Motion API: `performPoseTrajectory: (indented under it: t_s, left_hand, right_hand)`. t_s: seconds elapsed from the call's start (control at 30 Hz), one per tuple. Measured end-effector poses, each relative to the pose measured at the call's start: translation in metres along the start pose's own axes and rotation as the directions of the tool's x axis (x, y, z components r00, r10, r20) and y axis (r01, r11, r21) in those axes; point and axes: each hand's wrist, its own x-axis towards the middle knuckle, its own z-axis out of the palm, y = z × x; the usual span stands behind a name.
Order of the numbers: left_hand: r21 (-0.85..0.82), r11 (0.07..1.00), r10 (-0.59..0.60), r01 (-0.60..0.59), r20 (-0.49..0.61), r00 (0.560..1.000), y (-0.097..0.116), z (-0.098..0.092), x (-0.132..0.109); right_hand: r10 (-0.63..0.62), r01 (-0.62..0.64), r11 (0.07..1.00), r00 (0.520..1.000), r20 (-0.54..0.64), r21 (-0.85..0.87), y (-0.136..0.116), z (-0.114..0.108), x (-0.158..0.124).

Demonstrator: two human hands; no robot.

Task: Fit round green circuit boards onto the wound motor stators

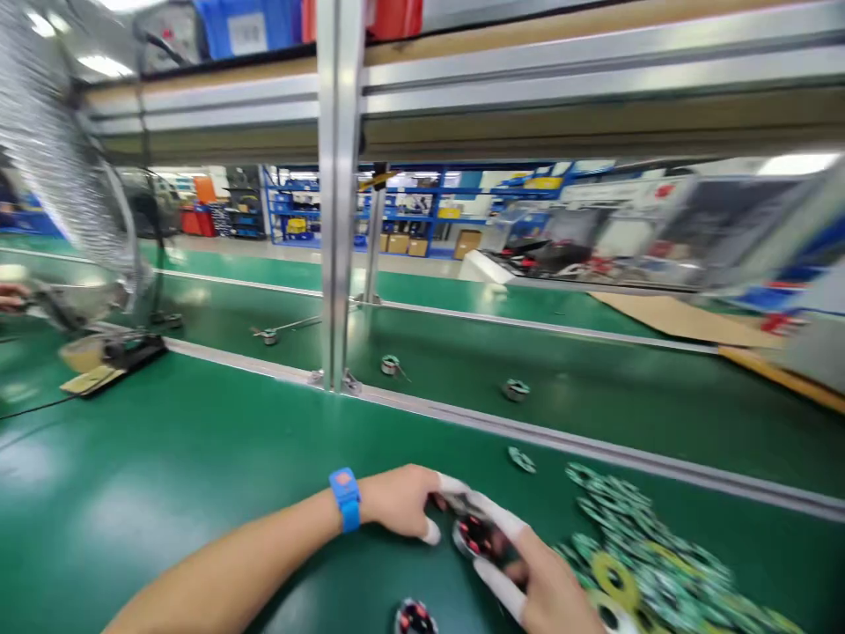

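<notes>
My right hand (pixel 538 568), with white finger cots on thumb and fingers, is closed around a motor stator (pixel 473 535), a small round part with a pale rim and dark and reddish windings. My left hand (pixel 410 502) is just left of it, fingertips reaching the stator's upper edge and the right fingers; its thumb stands apart. Its wrist wears a blue band (pixel 345 500). A second stator (pixel 415 616) lies at the bottom edge of the picture. To the right of my right hand is a pile of thin green ring-shaped boards (pixel 660 563). Motion blurs the fingertips.
A single green ring (pixel 522 460) lies before the metal rail (pixel 528 431). Beyond it, wound parts (pixel 516 390) sit on the green belt. An upright aluminium post (pixel 339 220) carries the overhead shelf. At left, another person's hand (pixel 10 297) shows near a silver duct (pixel 66 150).
</notes>
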Motion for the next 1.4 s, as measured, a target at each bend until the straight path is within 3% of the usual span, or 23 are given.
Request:
performPoseTrajectory:
  t_s: [0.17, 0.3, 0.47, 0.57, 0.63, 0.7, 0.8, 0.87, 0.9, 1.03, 1.1, 1.2, 1.27, 1.33, 1.4]
  left_hand:
    - [-0.046, 0.999, -0.022, 0.019, -0.065, 0.998, -0.003, 0.007, 0.000]
    - [0.019, 1.000, -0.022, 0.025, -0.138, 0.990, -0.003, 0.016, 0.000]
    - [0.106, 0.991, 0.100, -0.083, -0.165, 0.981, 0.000, 0.022, 0.003]
    - [0.139, 0.988, 0.094, -0.066, -0.206, 0.974, 0.001, 0.027, 0.002]
    - [0.146, 0.988, 0.074, -0.040, -0.235, 0.969, 0.000, 0.029, 0.002]
    - [0.144, 0.989, 0.063, -0.029, -0.238, 0.969, -0.001, 0.030, 0.003]
    - [0.127, 0.991, 0.059, -0.030, -0.226, 0.972, -0.003, 0.030, 0.003]
    - [0.107, 0.994, 0.048, -0.024, -0.235, 0.971, -0.003, 0.029, 0.003]
    - [0.094, 0.995, 0.042, -0.020, -0.237, 0.970, -0.004, 0.029, 0.002]
    - [0.008, 1.000, 0.001, 0.000, -0.208, 0.978, -0.005, 0.023, -0.001]
    - [-0.040, 0.998, -0.063, 0.054, -0.242, 0.968, -0.003, 0.017, 0.000]
    - [-0.089, 0.990, -0.137, 0.111, -0.393, 0.909, 0.007, 0.010, 0.004]
    - [-0.100, 0.991, -0.124, 0.088, -0.456, 0.881, 0.017, 0.010, 0.007]
    - [-0.110, 0.992, -0.099, 0.055, -0.442, 0.892, 0.025, 0.013, 0.008]
    - [-0.151, 0.988, -0.091, 0.032, -0.401, 0.912, 0.031, 0.017, 0.009]
  right_hand:
    - [-0.038, 0.034, 0.999, 0.968, -0.249, -0.022, 0.008, 0.017, 0.000]
    - [-0.277, 0.207, 0.950, 0.906, -0.320, -0.234, 0.000, 0.015, -0.004]
    - [-0.658, 0.485, 0.709, 0.716, -0.233, -0.512, -0.012, 0.009, -0.006]
    - [-0.743, 0.565, 0.568, 0.665, -0.078, -0.599, -0.018, 0.014, -0.013]
    - [-0.726, 0.604, 0.563, 0.688, 0.013, -0.564, -0.020, 0.013, -0.018]
    - [-0.681, 0.575, 0.633, 0.732, -0.019, -0.518, -0.019, 0.003, -0.015]
    - [-0.481, 0.310, 0.787, 0.850, -0.216, -0.533, -0.013, -0.028, 0.011]
    - [-0.240, 0.068, 0.807, 0.945, -0.221, -0.587, -0.008, -0.049, 0.040]
    - [-0.151, 0.013, 0.788, 0.973, -0.172, -0.615, -0.005, -0.058, 0.054]
    - [-0.058, -0.047, 0.776, 0.988, -0.146, -0.629, 0.009, -0.075, 0.086]
    - [-0.022, -0.118, 0.781, 0.976, -0.216, -0.613, 0.014, -0.076, 0.082]
    - [0.019, -0.202, 0.811, 0.947, -0.320, -0.550, 0.013, -0.070, 0.062]
    - [0.040, -0.173, 0.915, 0.938, -0.345, -0.364, 0.006, -0.060, 0.049]
    - [0.062, -0.078, 0.996, 0.937, -0.343, -0.035, -0.004, -0.046, 0.041]
    - [0.079, 0.012, 0.964, 0.941, -0.328, 0.266, -0.014, -0.032, 0.035]
